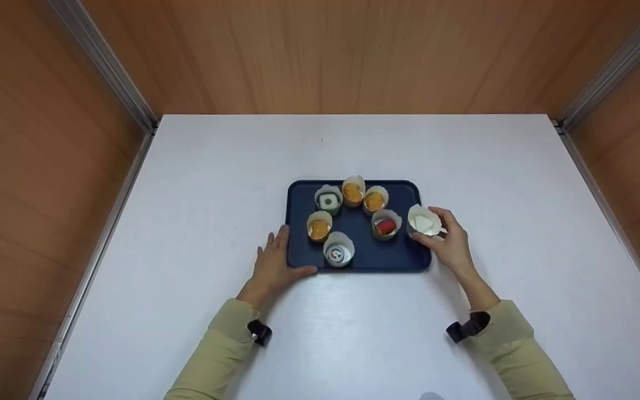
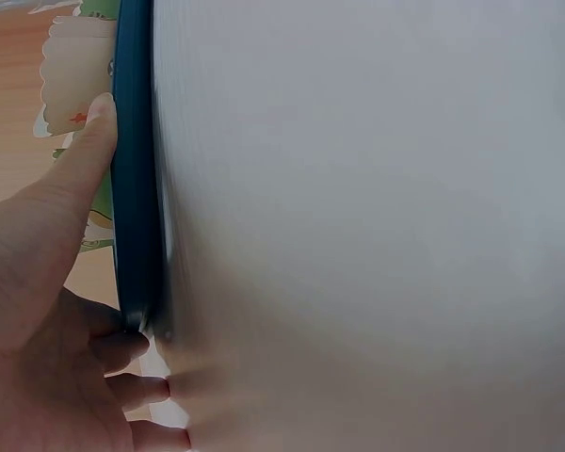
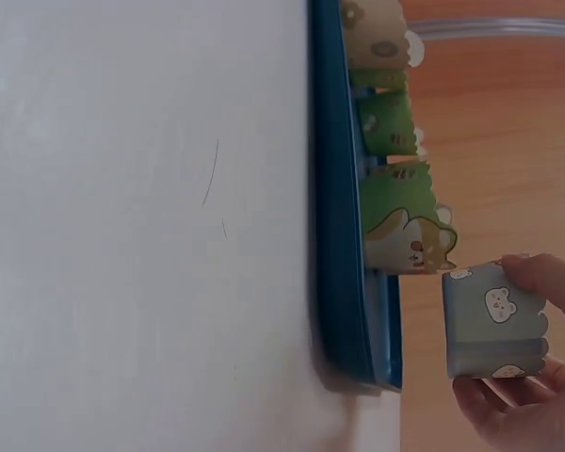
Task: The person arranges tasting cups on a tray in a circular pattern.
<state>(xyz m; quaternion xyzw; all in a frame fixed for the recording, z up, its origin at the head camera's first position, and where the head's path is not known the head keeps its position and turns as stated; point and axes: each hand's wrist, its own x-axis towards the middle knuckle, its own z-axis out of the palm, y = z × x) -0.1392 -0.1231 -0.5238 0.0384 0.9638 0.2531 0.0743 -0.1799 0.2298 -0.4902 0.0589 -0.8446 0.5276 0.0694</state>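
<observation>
A dark blue tray (image 1: 359,255) lies on the white table and bears several paper baking cups. Orange pieces fill three cups, among them a front-left one (image 1: 319,226); another cup (image 1: 386,224) has a red piece, and one (image 1: 339,249) a round patterned piece. My left hand (image 1: 275,265) rests at the tray's front left corner, its fingers spread along the edge and its thumb on the front rim. My right hand (image 1: 451,241) grips a pale blue-grey paper cup (image 3: 494,322) with bear prints, raised over the tray's right side; a whitish piece shows inside it.
The white table (image 1: 209,183) spreads around the tray. Wooden panels stand behind it (image 1: 320,55) and on both sides, with metal strips along the joints. A dark band with a small device (image 1: 469,326) sits on each wrist.
</observation>
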